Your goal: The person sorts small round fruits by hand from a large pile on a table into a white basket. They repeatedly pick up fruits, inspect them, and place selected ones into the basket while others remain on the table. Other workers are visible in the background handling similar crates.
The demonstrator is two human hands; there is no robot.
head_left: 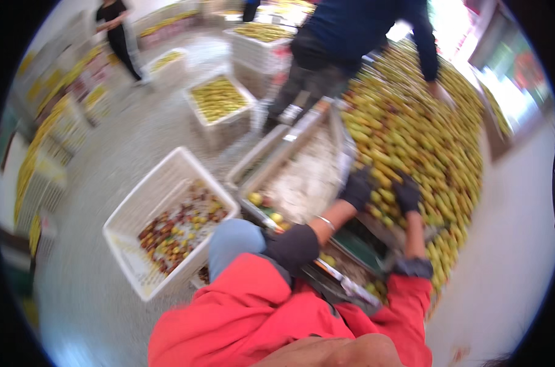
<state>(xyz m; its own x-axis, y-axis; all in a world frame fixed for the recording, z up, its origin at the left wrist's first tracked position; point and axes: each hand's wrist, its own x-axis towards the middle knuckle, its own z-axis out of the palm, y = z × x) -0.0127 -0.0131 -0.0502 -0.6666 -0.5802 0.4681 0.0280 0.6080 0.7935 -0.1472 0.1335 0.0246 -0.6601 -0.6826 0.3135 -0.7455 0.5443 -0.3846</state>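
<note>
A large heap of yellow-green and brownish fruit (424, 133), perhaps jujubes, spreads across the right. My left hand (359, 187), in a dark glove, rests at the heap's near left edge, beside a wooden-sided tray (305, 169) with a whitish layer inside. My right hand (406, 195), gloved too, is among the fruit a little to the right. Blur hides whether either hand holds any. Below my hands is a dark green opening (362, 243) in the frame. A few fruits (256, 198) lie in the tray's near corner.
A white plastic crate (142, 266) with red and yellow fruit stands left of my knee. Behind it is a crate full of yellow fruit (217, 98). A co-worker in dark clothes (350, 32) reaches into the heap. Another person (121, 39) stands far left, near filled crates (52, 142).
</note>
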